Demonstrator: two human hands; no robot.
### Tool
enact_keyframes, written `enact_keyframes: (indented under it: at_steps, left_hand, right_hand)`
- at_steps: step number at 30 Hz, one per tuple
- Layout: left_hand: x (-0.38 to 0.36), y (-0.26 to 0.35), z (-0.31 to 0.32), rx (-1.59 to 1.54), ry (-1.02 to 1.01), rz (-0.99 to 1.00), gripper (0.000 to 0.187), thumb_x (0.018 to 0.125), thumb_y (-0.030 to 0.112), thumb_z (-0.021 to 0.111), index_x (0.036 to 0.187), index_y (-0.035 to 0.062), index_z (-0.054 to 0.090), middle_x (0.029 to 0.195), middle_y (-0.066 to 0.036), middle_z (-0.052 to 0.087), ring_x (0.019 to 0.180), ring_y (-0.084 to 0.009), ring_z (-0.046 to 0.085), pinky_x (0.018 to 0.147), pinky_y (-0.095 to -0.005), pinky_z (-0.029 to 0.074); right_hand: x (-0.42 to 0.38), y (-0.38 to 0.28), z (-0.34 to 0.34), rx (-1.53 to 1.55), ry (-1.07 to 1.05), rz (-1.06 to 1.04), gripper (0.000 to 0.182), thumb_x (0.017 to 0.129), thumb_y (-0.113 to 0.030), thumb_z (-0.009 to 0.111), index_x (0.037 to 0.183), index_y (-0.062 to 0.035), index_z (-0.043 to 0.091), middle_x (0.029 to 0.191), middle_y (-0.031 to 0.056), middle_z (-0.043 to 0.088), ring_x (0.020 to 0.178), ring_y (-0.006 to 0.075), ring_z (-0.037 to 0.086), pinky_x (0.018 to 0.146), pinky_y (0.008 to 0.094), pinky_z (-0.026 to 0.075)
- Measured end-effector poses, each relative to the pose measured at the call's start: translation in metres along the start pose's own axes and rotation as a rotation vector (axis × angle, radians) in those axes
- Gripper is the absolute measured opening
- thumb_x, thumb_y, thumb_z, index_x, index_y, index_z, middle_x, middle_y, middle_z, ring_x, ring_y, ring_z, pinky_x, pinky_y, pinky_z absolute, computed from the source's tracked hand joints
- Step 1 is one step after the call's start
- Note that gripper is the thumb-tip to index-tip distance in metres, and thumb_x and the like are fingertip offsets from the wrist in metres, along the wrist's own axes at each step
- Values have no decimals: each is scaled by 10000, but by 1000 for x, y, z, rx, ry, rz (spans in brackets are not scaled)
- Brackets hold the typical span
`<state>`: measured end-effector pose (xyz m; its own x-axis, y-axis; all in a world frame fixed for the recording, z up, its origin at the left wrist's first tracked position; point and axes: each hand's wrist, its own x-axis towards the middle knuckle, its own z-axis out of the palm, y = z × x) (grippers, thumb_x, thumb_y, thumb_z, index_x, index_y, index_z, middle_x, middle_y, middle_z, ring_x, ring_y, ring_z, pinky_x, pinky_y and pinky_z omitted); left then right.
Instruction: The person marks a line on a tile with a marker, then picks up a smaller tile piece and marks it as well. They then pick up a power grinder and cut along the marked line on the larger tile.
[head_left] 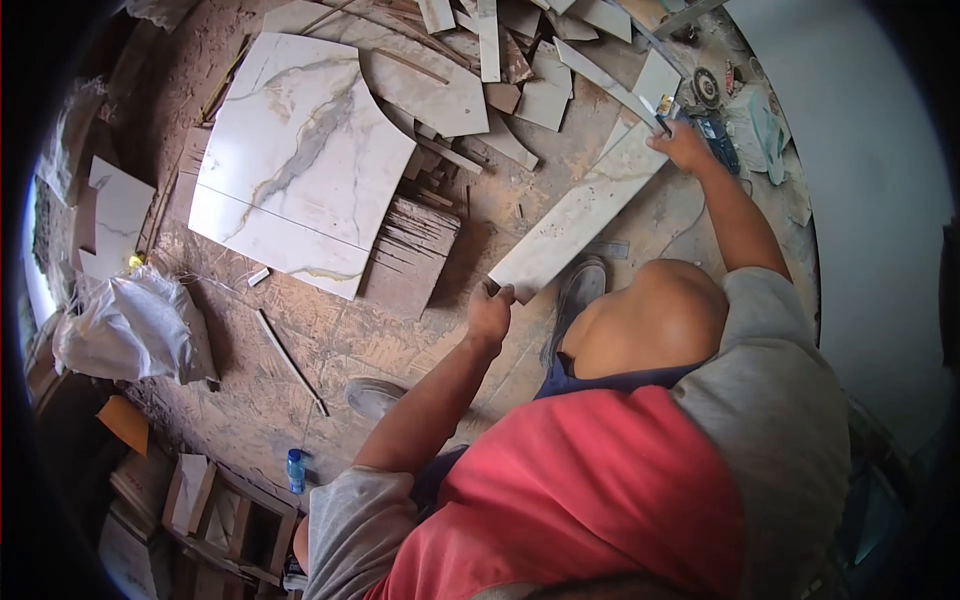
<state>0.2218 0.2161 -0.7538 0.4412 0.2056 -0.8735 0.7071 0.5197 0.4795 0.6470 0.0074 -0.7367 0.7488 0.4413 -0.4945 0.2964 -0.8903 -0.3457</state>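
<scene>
A long white marble-look tile strip (585, 210) stretches diagonally in front of me between my hands. My left hand (490, 312) is closed on its near end, thumb on top. At the far end my right hand (682, 147) is closed around the strip's edge. A slim dark-and-white pen-like thing (662, 122) shows at the right fingers; whether they grip it too is hard to make out. To the left, a large white tile (300, 150) with grey veins and a straight line across it lies over a brown block (418, 255).
Broken tile pieces (545, 90) are heaped at the back. A grinding disc (706, 87) and a blue tool (718, 145) lie beyond my right hand. On the left are a white sack (135, 325), a thin strip (292, 362) and a blue bottle (295, 470).
</scene>
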Motion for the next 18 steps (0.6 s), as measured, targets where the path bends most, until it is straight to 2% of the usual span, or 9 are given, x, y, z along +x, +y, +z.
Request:
enact_keyframes:
  at_steps: [2,3,7,12,18]
  left_hand:
    - [18,-18,5,-80,68,-46,318,892,158,551,1139,-42,565,1007,-103,643,905,-170,593,752,-298,454]
    - [14,-7,5,-168,22,-114,353,901,182,548,1193,-17,537,1076,-104,623,991,-215,582,807,-339,448]
    - [22,-11,-1,-191,66,-180,394,907,211,545,1237,-1,505,1184,-118,581,1079,-254,567,864,-369,440]
    - [26,-16,-1,-164,104,-169,386,892,214,557,1209,0,508,1136,-111,585,1046,-232,578,815,-347,447]
    - [43,-35,-10,-119,63,-150,329,882,182,554,1159,8,514,1065,-95,572,927,-213,606,709,-318,467]
  right_hand:
    - [26,-5,17,-22,-4,-54,375,782,-356,762,939,-37,642,833,130,662,791,232,628,756,351,479]
    - [34,-6,26,-29,-10,-82,379,798,-365,747,957,-38,641,838,134,666,794,230,631,762,346,481]
    - [38,-24,45,-46,5,-73,390,792,-372,750,968,-41,643,854,155,673,800,249,642,763,360,488]
    - [28,-32,62,-63,116,-82,432,787,-382,743,1015,-29,641,895,191,673,849,350,648,786,407,500]
    - [24,-47,74,-51,190,-98,396,813,-364,706,1039,-43,646,971,215,664,932,380,637,834,452,496]
